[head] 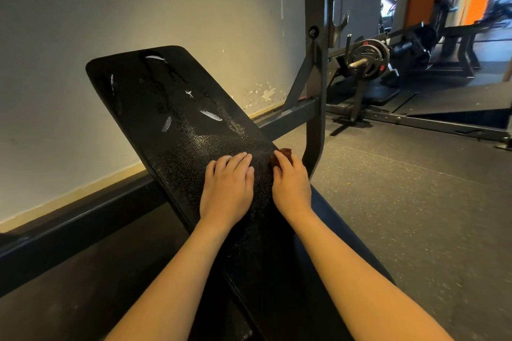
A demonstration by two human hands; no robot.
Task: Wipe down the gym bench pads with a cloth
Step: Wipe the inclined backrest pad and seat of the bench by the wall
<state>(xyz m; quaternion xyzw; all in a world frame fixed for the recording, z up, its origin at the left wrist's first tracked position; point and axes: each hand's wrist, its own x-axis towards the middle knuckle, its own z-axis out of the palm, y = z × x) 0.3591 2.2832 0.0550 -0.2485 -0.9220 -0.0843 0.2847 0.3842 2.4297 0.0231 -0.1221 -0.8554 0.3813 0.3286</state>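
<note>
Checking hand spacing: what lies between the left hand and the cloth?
Only bare pad separates left hand and cloth, seen in the head view.

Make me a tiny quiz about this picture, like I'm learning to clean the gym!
1. Which hand holds the cloth? A) left B) right
2. True or false: the left hand lies flat on the bench pad.
3. Fill in: the pad's colour is ____.

Key:
1. B, the right hand holds it at the pad's right edge.
2. True.
3. Black.
</note>
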